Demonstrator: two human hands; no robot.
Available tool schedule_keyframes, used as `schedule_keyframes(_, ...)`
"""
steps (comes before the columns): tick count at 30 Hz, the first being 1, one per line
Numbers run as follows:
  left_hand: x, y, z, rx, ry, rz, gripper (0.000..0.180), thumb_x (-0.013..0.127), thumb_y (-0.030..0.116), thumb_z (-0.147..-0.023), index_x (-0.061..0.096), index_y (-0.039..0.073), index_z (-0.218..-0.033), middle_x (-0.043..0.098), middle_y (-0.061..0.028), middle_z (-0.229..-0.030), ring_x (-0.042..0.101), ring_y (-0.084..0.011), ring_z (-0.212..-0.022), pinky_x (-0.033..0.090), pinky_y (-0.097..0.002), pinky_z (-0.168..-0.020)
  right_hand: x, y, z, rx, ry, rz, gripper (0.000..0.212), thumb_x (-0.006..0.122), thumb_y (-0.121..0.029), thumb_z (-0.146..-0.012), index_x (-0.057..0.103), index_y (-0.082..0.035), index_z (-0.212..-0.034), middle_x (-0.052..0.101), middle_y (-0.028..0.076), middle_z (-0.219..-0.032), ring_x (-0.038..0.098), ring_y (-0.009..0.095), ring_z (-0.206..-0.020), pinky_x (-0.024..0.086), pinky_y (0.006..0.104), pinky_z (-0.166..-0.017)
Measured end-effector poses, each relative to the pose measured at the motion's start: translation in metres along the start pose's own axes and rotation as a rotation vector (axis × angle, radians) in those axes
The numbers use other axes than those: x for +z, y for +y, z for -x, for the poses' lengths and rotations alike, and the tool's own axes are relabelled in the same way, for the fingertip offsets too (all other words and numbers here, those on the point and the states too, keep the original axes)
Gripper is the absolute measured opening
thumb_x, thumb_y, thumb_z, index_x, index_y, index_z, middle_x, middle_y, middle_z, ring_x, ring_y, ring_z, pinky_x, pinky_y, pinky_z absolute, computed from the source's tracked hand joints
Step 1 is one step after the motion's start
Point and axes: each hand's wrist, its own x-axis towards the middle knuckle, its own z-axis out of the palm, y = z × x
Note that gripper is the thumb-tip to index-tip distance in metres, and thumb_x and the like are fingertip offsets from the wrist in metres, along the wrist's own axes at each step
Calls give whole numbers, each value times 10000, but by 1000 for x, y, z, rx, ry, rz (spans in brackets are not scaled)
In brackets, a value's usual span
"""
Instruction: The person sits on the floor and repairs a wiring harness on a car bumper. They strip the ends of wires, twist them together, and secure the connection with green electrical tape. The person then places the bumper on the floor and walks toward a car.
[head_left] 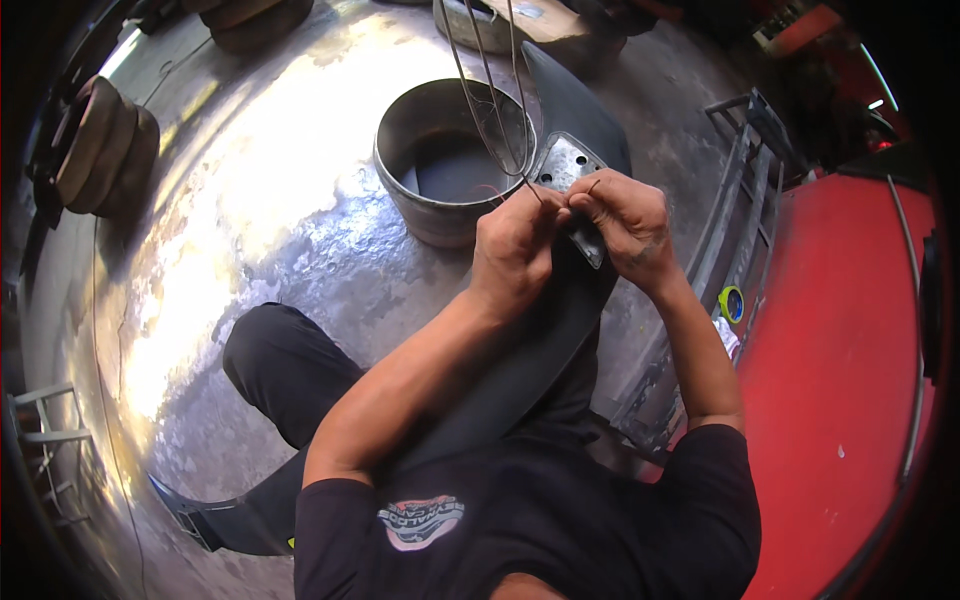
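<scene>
My left hand (512,245) and my right hand (630,228) meet fingertip to fingertip, both closed in a pinch. A thin dark wire (534,190) shows at the left fingers, and a short end of it pokes up by the right thumb. The part between the fingers is hidden. Just beyond hangs a long looped metal wire (478,95), its lower bend close to my left fingers. Under the hands sits a grey metal plate with round holes (565,158), lying against a long dark curved panel, perhaps a car bumper (500,390), that runs across my lap.
An open round metal drum (390,165) stands on the worn concrete floor (250,200), left of the plate. A red panel (850,350) fills the right side, with a metal frame (735,190) and a yellow-green tape measure (731,304) beside it. Stacked tyres (105,150) stand far left.
</scene>
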Motion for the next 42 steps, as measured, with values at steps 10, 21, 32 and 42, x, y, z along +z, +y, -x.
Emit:
schedule_keyframes(10,-2,-1,-2,-5,19,49,168,631,-162,-876,648,-19,-962,688,-148,-853,701,-268,-757,546,-322,-737,9,-7,8,-233,67,244,120,714,51,-850,740,24,-964,754,167,-920,739,351,-845,594,410,-760)
schedule_keyframes(21,-11,1,-21,-108,-54,128,64,705,-45,-985,689,-21,-1042,739,-54,-906,688,-102,-848,553,-254,-768,3,-9,14,-213,106,243,267,700,105,-835,749,55,-1092,754,184,-1011,752,341,-894,605,390,-789)
schedule_keyframes(32,-4,-10,-29,-74,21,219,51,697,-33,-992,700,-15,-1040,728,-33,-888,698,-93,-824,541,-230,-744,21,-5,26,-297,138,247,259,681,140,-802,752,40,-1031,734,193,-1037,753,340,-937,609,387,-792)
schedule_keyframes(42,-9,18,-23,-128,0,13,42,736,-30,-940,755,-33,-978,757,-73,-892,699,-107,-827,552,-268,-742,6,-15,22,-218,25,237,244,695,127,-814,751,40,-1035,716,190,-1103,745,338,-979,600,380,-838)
